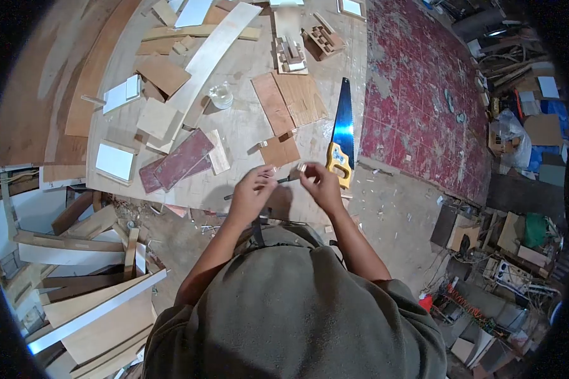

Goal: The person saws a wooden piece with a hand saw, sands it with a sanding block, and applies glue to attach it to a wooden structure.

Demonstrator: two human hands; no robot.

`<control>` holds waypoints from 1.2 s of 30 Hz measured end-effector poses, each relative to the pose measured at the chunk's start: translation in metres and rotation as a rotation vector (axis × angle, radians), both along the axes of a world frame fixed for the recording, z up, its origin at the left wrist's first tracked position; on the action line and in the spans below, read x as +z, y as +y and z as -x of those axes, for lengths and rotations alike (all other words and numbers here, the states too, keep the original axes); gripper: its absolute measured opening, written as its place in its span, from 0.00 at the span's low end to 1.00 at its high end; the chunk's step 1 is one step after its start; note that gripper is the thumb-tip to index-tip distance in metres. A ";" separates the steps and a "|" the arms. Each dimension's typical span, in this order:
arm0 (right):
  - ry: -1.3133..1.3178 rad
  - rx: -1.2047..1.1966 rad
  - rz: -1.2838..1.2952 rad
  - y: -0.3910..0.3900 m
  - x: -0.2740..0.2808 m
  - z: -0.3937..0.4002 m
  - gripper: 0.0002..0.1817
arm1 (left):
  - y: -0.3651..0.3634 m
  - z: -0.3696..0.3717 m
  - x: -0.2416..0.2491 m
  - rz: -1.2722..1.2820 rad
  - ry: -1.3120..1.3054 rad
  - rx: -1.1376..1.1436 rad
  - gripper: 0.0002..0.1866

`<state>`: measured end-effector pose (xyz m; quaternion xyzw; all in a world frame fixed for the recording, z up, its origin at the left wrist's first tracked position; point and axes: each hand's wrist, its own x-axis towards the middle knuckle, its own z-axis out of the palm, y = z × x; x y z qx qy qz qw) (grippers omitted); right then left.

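My right hand [323, 187] is closed, its fingertips pinching a small pale wooden piece [301, 167]. Facing it, a short gap away, my left hand [251, 189] has its thumb and fingers drawn together around something too small to make out. Beneath both hands runs a thin dark pen-like stick [288, 179] on the wooden table [199, 199]. Just beyond the fingers lies a small brown board [281, 150], with a little wooden piece at its left corner. A handsaw [341, 136] with a yellow handle rests right of my right hand.
Further back are two flat boards [284, 101], a glass jar [221, 96] and notched wooden assemblies [323, 39]. Reddish boards [182, 159] and a long pale plank [216, 47] lie on the left. Offcuts [101, 297] pile up on the floor at left.
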<state>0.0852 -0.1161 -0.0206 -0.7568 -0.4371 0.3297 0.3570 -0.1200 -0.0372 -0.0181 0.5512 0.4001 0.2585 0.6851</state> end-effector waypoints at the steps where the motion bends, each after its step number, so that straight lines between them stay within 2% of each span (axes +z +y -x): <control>1: -0.103 -0.013 0.046 0.009 -0.016 -0.008 0.13 | 0.002 0.008 0.001 -0.066 0.086 0.038 0.17; 2: -0.135 -0.013 -0.006 0.015 -0.039 -0.019 0.13 | 0.004 0.017 0.001 -0.131 0.173 0.075 0.16; 5: -0.092 -0.023 0.004 0.033 -0.080 -0.035 0.15 | 0.006 0.058 -0.012 -0.115 0.226 0.145 0.14; 7: -0.185 0.007 0.008 0.041 -0.097 -0.039 0.15 | 0.002 0.084 -0.017 -0.097 0.252 0.193 0.14; 10: -0.187 -0.008 0.059 0.051 -0.098 -0.035 0.16 | -0.010 0.117 -0.023 -0.026 0.331 0.291 0.13; 12: -0.219 0.000 0.010 0.054 -0.104 -0.035 0.17 | -0.019 0.135 -0.026 0.115 0.304 0.405 0.13; 15: -0.301 -0.003 0.002 0.058 -0.106 -0.037 0.17 | -0.030 0.155 -0.035 -0.021 0.392 0.390 0.12; 20: -0.442 0.042 0.088 0.060 -0.101 -0.038 0.17 | -0.036 0.166 -0.042 0.042 0.373 0.421 0.13; 24: -0.398 0.021 0.107 0.065 -0.101 -0.040 0.17 | -0.036 0.164 -0.034 0.037 0.416 0.421 0.16; 28: -0.448 0.035 0.082 0.067 -0.101 -0.042 0.17 | -0.038 0.167 -0.040 -0.033 0.447 0.332 0.13; 33: -0.466 0.053 0.026 0.067 -0.107 -0.044 0.16 | -0.038 0.164 -0.037 0.061 0.407 0.399 0.13; 36: -0.466 0.060 -0.011 0.066 -0.112 -0.046 0.15 | -0.041 0.168 -0.045 0.011 0.409 0.395 0.12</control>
